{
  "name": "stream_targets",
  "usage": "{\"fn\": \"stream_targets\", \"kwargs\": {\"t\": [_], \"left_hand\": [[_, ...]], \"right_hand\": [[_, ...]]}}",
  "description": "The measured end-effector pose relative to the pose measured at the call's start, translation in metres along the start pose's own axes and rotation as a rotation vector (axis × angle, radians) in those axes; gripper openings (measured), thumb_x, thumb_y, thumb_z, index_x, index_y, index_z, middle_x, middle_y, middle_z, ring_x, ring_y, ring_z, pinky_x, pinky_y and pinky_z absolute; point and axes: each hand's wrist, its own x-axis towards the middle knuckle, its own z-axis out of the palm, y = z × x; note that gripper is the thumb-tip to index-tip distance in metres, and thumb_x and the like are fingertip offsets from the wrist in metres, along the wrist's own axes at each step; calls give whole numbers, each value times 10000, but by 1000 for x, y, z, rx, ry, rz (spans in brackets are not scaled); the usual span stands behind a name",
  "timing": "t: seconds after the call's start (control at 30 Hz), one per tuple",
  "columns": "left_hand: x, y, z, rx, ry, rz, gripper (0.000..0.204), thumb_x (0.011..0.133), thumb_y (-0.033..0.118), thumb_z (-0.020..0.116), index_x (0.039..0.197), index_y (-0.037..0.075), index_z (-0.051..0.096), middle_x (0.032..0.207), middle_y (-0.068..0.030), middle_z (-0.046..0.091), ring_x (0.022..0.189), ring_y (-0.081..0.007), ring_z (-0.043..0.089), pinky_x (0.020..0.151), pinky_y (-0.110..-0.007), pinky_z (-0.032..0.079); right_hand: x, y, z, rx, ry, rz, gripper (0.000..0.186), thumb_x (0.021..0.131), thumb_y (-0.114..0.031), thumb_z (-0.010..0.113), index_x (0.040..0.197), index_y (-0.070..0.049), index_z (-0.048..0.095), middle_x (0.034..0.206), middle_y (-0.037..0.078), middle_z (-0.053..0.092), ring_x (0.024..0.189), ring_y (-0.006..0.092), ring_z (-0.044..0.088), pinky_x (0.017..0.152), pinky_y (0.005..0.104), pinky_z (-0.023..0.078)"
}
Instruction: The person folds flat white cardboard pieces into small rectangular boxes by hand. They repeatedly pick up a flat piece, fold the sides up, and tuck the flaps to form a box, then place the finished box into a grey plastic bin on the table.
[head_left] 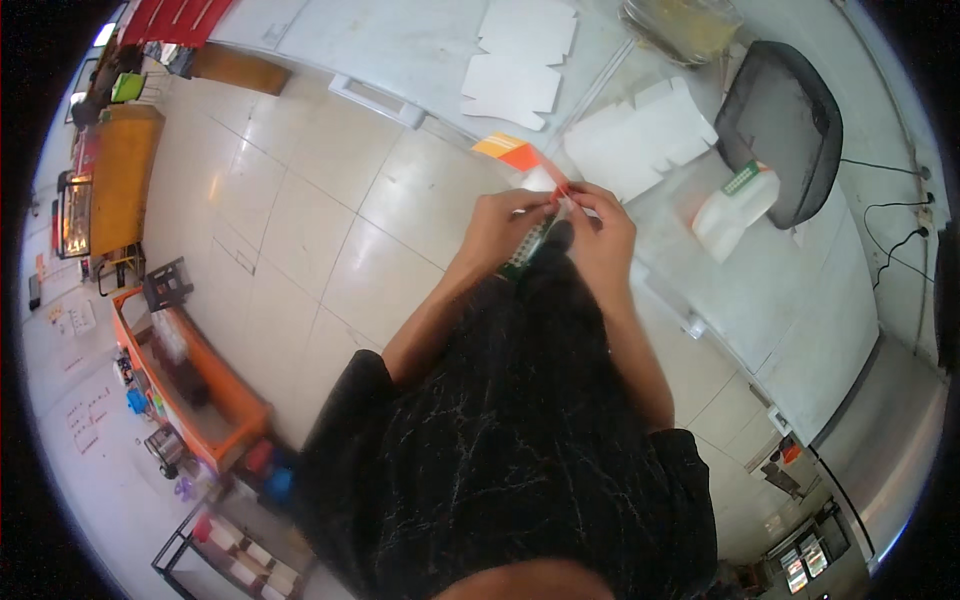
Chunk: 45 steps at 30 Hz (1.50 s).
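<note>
Held up in front of my black shirt is a small carton (pixel 515 150) with an orange and yellow flap and a green printed side. My left hand (pixel 505 228) grips it from the left, fingers bent near a red part. My right hand (pixel 600 225) pinches it on the right, beside that same part. The carton's lower body is partly hidden by my hands and shirt. Flat white die-cut card pieces (pixel 518 60) (pixel 635 135) lie on the pale table (pixel 790 320), and a white carton with a green label (pixel 730 210) rests to the right.
A dark grey padded object (pixel 775 130) and a yellowish wrapped bundle (pixel 680 25) sit along the table's back. Cables (pixel 890 205) run on the wall at right. At left are an orange cart (pixel 230 420), a wooden cabinet (pixel 125 180) and tiled floor (pixel 290 190).
</note>
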Motion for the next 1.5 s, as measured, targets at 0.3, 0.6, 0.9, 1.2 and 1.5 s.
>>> {"fn": "stream_targets", "kwargs": {"t": [0.3, 0.6, 0.9, 1.2, 1.5], "left_hand": [[7, 10, 42, -145, 50, -13, 220, 893, 80, 667, 1101, 18, 703, 959, -63, 728, 838, -84, 630, 756, -242, 511], [5, 10, 72, -156, 105, -65, 231, 903, 86, 656, 1107, -17, 688, 948, -66, 723, 853, -84, 618, 773, -251, 508], [6, 15, 83, -308, 62, -158, 259, 912, 72, 641, 1145, -38, 664, 1016, -71, 702, 912, -113, 622, 832, -252, 497], [12, 28, 76, -494, 54, -142, 255, 927, 140, 619, 1103, -37, 674, 926, -56, 705, 849, -93, 612, 758, -264, 496], [15, 15, 89, 479, 100, 159, 193, 774, 73, 704, 957, 13, 701, 883, -161, 692, 781, -283, 682, 690, -339, 535]], "right_hand": [[4, 10, -28, -42, 49, -73, 108, 874, -8, 629, 962, 41, 670, 1081, 152, 657, 920, 236, 672, 733, 312, 572], [2, 27, -52, -210, 66, -342, 104, 844, 12, 635, 942, 30, 662, 1080, 139, 660, 971, 300, 654, 820, 369, 531], [1, 41, -67, -238, 5, -424, 169, 850, 15, 617, 1011, 45, 657, 1129, 143, 637, 1021, 303, 622, 850, 384, 511], [-11, 48, -60, -416, -106, -578, 427, 866, -34, 584, 1266, 103, 530, 1363, 232, 459, 1245, 408, 469, 1024, 461, 422], [25, 21, -60, -304, 96, -393, 249, 842, -111, 667, 1053, 10, 614, 1046, 156, 638, 1014, 328, 607, 866, 412, 497]]}}
